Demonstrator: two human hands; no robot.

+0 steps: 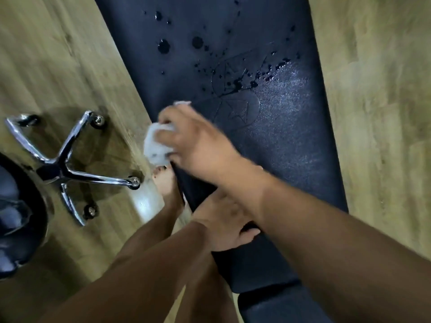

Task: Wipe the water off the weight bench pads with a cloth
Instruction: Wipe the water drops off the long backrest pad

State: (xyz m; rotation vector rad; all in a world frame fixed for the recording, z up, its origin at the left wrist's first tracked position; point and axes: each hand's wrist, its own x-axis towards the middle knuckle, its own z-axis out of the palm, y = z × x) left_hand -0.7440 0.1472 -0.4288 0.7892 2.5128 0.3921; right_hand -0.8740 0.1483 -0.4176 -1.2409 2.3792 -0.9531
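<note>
The right hand (pixel 198 145) presses a bunched white cloth (pixel 156 145) onto the long back pad (pixel 291 148) at its nine o'clock edge, fingers (pixel 168 117) curled tight around the wad so it will not slip as it drags. The left hand (pixel 224 224) grips the pad's near corner at six o'clock, fingers wrapped over the edge, probably to brace. Water droplets (pixel 163 46) remain toward twelve o'clock. A chrome chair base (pixel 63 169) stands on the wooden floor (pixel 384 113).
</note>
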